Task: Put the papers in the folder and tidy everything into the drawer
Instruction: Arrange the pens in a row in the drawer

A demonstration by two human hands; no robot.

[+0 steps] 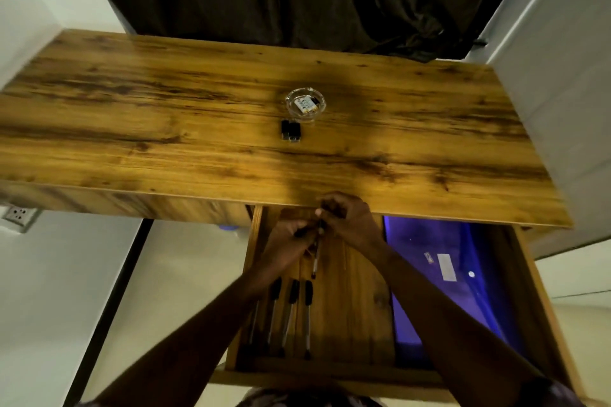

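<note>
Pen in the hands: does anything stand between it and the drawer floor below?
Nothing visible does. The left hand and right hand hold the pen over bare wood of the drawer; other pens lie nearer its front, the blue folder to the right.

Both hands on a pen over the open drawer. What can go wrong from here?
1. The left hand and right hand both hold the pen over the drawer; a slip could knock the loose pens lying below out of line.
2. The glass dish and small black items sit on the desk, easy to leave out of the tidy-up.
</note>
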